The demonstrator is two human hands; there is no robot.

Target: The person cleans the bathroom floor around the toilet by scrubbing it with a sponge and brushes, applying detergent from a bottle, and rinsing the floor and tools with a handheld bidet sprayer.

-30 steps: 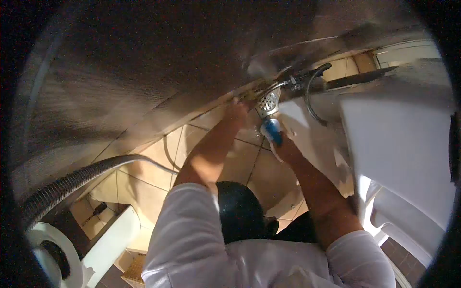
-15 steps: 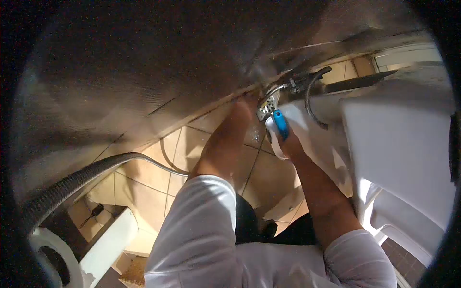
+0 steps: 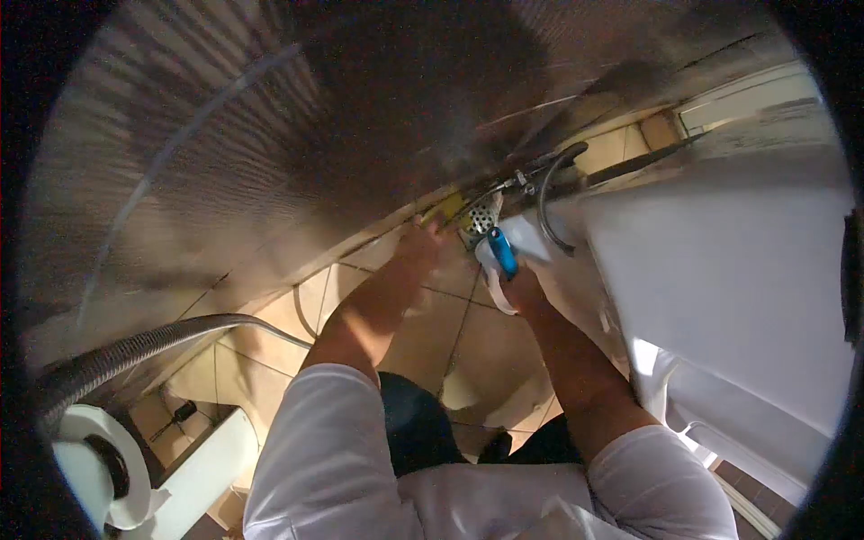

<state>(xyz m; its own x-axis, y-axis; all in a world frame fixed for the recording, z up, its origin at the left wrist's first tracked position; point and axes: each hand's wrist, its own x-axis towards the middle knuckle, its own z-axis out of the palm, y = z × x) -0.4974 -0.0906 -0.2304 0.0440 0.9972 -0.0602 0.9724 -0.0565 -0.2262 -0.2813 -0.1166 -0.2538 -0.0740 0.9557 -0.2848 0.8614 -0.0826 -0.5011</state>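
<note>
My right hand [image 3: 522, 286] is closed around a bright blue grip [image 3: 502, 251]. A white rounded piece [image 3: 490, 270] shows beside and below the blue grip, close over the tiled floor. Just beyond it lies a perforated metal drain cover [image 3: 483, 216]. My left hand [image 3: 421, 241] reaches to the foot of the dark wall, its fingertips right at a yellow strip-like thing [image 3: 444, 211]. The left fingers are small and blurred, so I cannot tell whether they grip it. A thin metal hose with a fitting [image 3: 522, 184] runs above the drain cover.
A large white fixture [image 3: 711, 261] stands on the right. A dark curved hose [image 3: 545, 216] hangs near its corner. On the left, a ribbed grey hose [image 3: 135, 353] runs along the wall above a white ring-shaped part [image 3: 135, 472]. Beige tiles [image 3: 436, 315] cover the floor.
My left hand has drawn back toward me and left, and more of the yellow thing shows. The right hand keeps the blue grip near the drain cover. The whole view has shifted.
</note>
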